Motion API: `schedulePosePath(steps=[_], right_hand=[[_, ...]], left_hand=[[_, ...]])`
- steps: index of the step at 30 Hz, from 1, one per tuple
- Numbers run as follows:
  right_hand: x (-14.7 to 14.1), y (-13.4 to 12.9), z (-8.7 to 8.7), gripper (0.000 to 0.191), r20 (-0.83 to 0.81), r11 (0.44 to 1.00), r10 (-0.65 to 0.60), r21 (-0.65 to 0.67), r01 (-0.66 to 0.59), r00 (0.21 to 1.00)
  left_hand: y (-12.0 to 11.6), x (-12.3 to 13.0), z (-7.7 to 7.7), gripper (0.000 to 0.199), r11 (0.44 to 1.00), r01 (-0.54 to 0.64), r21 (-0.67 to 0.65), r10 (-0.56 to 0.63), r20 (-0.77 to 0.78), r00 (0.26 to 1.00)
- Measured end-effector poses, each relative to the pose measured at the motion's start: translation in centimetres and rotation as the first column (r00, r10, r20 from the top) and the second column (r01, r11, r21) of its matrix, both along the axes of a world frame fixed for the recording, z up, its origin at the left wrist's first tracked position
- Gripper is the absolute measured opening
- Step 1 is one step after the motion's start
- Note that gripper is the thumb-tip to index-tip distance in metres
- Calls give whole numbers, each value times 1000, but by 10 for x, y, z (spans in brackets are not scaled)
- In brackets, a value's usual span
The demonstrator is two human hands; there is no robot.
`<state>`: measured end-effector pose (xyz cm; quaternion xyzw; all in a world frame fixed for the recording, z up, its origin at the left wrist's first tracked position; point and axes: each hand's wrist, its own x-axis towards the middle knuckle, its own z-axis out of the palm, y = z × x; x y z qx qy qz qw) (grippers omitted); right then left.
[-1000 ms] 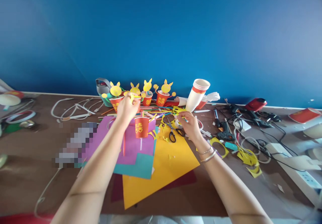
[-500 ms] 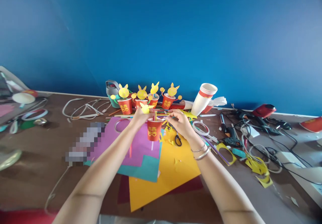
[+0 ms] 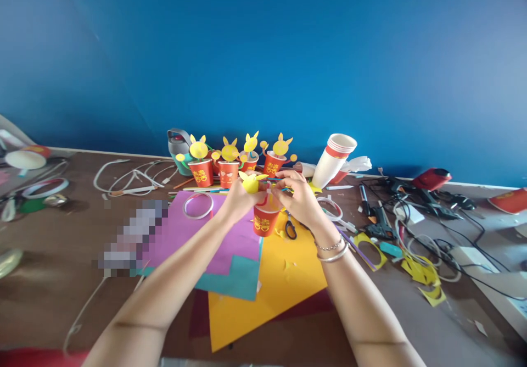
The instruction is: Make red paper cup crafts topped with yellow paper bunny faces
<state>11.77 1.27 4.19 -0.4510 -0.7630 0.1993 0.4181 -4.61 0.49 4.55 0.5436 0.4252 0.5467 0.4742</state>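
- A deep blue wall (image 3: 263, 54) fills the upper frame, above a brown counter (image 3: 53, 295).
- Front and centre is the red cup (image 3: 264, 225), in front of four similar cups (image 3: 200, 174) with yellow eared heads.
- The left hand (image 3: 237, 201) has its fingers closed round an eared yellow cutout (image 3: 249, 183), just over the cup's mouth.
- The right hand (image 3: 302, 201) curls its fingers at the opposite rim; whether they grip anything, I can't tell.
- A second ago the hands were well apart; they've since come together here, so cutout and cup now sit close, with both hands on one spot.
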Motion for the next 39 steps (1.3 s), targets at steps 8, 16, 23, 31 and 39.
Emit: schedulePosePath(steps=[8, 16, 23, 31, 39], right_hand=[[-4, -6, 4, 18, 17, 998, -54, 42, 53, 998], [-9, -18, 10, 17, 118, 971, -161, 199, 136, 980], [-4, -17, 10, 19, 67, 976, -203, 98, 196, 977], [18, -1, 14, 24, -376, 868, 222, -343, -358, 900], [22, -8, 22, 28, -506, 728, 370, -363, -581, 779]], left_hand=[[-7, 1, 4, 33, 1000, -7, 21, 8, -27, 1000], [-9, 2, 7, 27, 997, -18, 76, 22, -49, 999], [-8, 1, 5, 33, 997, -16, 77, 18, -26, 1000], [-9, -7, 5, 42, 960, 258, -107, -246, 111, 963], [-16, -10, 15, 40, 893, 409, -185, -386, 148, 910]])
